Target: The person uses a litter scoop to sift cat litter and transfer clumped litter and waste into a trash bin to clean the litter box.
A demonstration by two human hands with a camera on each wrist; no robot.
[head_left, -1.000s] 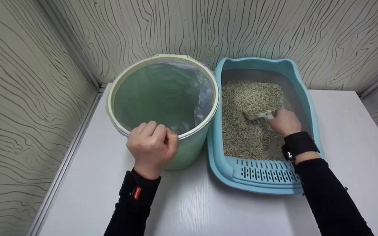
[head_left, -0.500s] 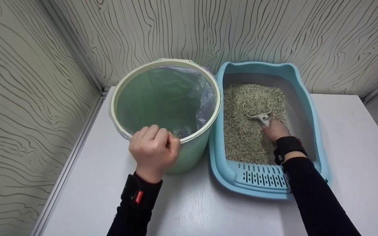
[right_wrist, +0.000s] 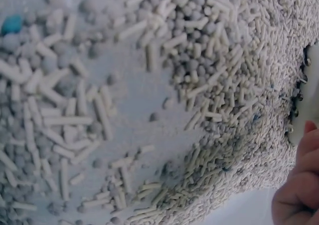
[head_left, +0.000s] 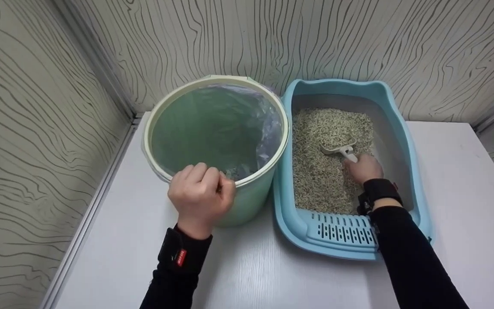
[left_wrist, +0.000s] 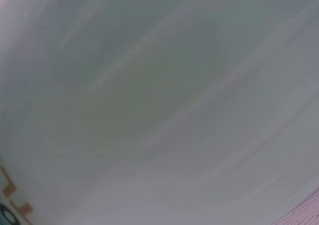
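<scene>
A pale green bin (head_left: 247,197) with a cream rim and a clear bag liner stands at the left. My left hand (head_left: 201,195) grips its near rim, fingers curled over the edge. To the right sits a blue litter tray (head_left: 341,234) filled with beige pellet litter (head_left: 315,171). My right hand (head_left: 362,168) holds the handle of a cream scoop (head_left: 337,148), whose bowl is dug into the litter. The right wrist view is close on the pellets (right_wrist: 149,110), with fingertips (right_wrist: 299,185) at the lower right. The left wrist view is filled by a blurred grey-green surface (left_wrist: 159,105).
Both containers stand on a white table (head_left: 247,274) set into a corner. Patterned walls (head_left: 37,107) close the left and back sides. The tray has a slotted step (head_left: 343,231) at its near end.
My right hand drew the scoop back toward the near side, then pushed it forward a little into the litter. The left hand has kept its grip on the bin rim.
</scene>
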